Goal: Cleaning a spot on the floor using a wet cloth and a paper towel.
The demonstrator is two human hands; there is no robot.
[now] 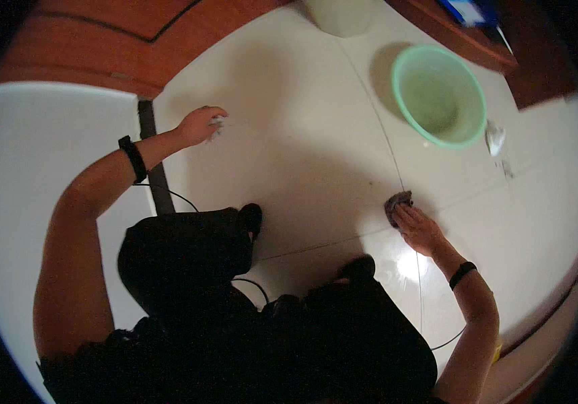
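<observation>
My right hand point(421, 229) presses a dark grey-brown cloth point(396, 206) against the pale tiled floor, its fingers laid over the bunched fabric. Off to the left, my left hand point(199, 126) hangs with its fingers curled round a small whitish-grey crumpled thing point(216, 125); too little of it shows to tell what it is. A light green basin point(479, 111) stands on the floor beyond my right hand, with what looks like cloudy water inside.
A crumpled white piece point(495, 139) lies right of the basin. A pale bin-like container point(340, 20) stands at the far edge. Red-brown wooden furniture point(94, 50) borders the far left, and another wooden piece point(467, 37) the far right. A thin black cable point(174, 194) runs near my left knee.
</observation>
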